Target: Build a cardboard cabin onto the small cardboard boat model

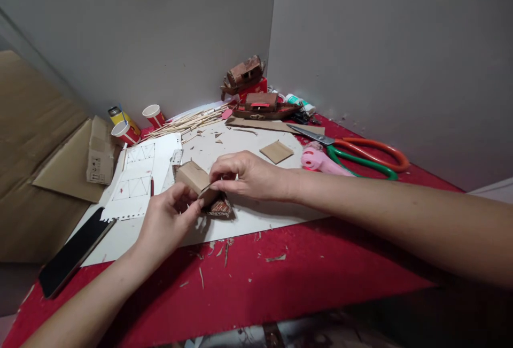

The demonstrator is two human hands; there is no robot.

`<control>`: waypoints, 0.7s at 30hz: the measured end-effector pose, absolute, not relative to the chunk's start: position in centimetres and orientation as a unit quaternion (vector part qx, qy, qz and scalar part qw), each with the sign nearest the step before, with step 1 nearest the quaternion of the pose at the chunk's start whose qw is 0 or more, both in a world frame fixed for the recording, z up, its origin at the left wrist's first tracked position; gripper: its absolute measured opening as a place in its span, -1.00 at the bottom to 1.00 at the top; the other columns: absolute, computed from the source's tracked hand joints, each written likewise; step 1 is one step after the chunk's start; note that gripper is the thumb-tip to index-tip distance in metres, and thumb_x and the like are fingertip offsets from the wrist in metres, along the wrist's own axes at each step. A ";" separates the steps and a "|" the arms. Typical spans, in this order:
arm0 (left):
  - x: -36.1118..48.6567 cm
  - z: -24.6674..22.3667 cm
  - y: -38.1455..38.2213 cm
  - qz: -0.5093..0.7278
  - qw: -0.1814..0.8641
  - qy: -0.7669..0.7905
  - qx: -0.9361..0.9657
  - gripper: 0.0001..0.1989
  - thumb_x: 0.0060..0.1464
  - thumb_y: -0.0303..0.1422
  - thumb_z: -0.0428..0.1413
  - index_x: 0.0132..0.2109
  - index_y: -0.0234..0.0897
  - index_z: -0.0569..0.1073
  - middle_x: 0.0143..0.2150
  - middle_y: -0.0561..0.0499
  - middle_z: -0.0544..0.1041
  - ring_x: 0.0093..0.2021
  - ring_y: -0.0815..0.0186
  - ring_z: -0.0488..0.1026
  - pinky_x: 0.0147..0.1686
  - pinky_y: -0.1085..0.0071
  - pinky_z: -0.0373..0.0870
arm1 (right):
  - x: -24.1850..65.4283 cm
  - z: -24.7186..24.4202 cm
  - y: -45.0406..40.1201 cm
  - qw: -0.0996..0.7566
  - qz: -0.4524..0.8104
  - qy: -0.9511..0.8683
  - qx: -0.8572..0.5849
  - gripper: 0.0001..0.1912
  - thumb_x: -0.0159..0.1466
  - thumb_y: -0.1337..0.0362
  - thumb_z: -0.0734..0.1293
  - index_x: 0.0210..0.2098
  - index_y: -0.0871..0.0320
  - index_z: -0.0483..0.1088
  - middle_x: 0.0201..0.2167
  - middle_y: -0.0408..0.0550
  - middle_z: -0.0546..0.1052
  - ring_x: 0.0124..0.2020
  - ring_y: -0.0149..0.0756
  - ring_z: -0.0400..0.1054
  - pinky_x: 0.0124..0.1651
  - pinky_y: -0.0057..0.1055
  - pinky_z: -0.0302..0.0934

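My left hand (165, 221) and right hand (249, 175) pinch a folded tan cardboard piece (194, 176), which uneven pressure could crease.

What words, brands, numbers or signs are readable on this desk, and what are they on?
No words, brands or numbers are clear enough to quote.
Printed cardboard: black handling signs, seemingly including upward arrows; the rest is too small.
Cups: markings too small.
Tube: lettering blurred.
Paper: line drawings; small marks unreadable.
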State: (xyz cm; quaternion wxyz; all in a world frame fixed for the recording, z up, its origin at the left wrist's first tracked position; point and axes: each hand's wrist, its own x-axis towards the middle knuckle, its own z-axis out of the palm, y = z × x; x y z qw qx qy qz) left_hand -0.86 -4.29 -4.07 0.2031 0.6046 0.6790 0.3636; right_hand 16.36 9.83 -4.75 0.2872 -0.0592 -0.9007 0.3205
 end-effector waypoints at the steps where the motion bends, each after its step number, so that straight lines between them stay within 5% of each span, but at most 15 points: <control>1: -0.8 -4.0 -4.3 0.368 0.205 0.678 0.602 -0.83 0.06 -0.27 0.19 -0.38 -0.26 0.41 -0.50 0.10 0.43 -0.50 0.40 0.31 -0.50 0.47 0.22 | 16.4 -4.8 9.9 0.284 0.316 -0.903 -0.061 -0.91 0.25 0.39 0.36 -0.40 0.18 0.42 -0.45 -0.18 0.45 -0.39 -0.42 0.30 -0.28 -0.47 0.16; 9: -1.1 -3.4 -4.2 0.366 0.170 0.673 0.620 -0.77 0.07 -0.22 0.21 -0.43 -0.26 0.43 -0.54 0.11 0.43 -0.53 0.40 0.30 -0.52 0.45 0.23 | 16.2 -4.9 10.3 0.282 0.288 -0.913 -0.058 -0.92 0.27 0.38 0.35 -0.38 0.19 0.43 -0.44 -0.15 0.45 -0.39 -0.41 0.30 -0.29 -0.46 0.15; 13: -1.9 -3.4 -3.7 0.379 0.064 0.653 0.653 -0.73 0.09 -0.18 0.20 -0.10 -0.22 0.48 -0.06 -0.08 0.55 -0.06 0.18 0.47 -0.08 0.23 0.41 | 16.2 -4.9 10.4 0.280 0.281 -0.917 -0.051 -0.93 0.27 0.39 0.35 -0.37 0.20 0.44 -0.45 -0.14 0.45 -0.39 -0.41 0.30 -0.29 -0.47 0.15; 16: -2.4 -3.4 -3.3 0.356 0.077 0.639 0.678 -0.49 0.06 -0.13 0.22 0.13 -0.15 0.41 0.26 -0.15 0.36 0.28 0.04 0.26 0.23 0.01 0.19 | 16.2 -5.1 10.5 0.274 0.269 -0.922 -0.049 -0.93 0.27 0.42 0.34 -0.36 0.21 0.45 -0.43 -0.13 0.46 -0.39 -0.41 0.29 -0.30 -0.47 0.14; 21: -3.3 -3.5 -2.7 0.364 0.096 0.630 0.679 -0.54 0.07 -0.12 0.22 0.11 -0.12 0.46 0.22 -0.12 0.41 0.26 0.05 0.29 0.24 0.00 0.20 | 16.0 -5.4 10.5 0.260 0.273 -0.924 -0.064 -0.94 0.27 0.41 0.34 -0.35 0.20 0.45 -0.44 -0.15 0.45 -0.41 -0.42 0.26 -0.32 -0.48 0.12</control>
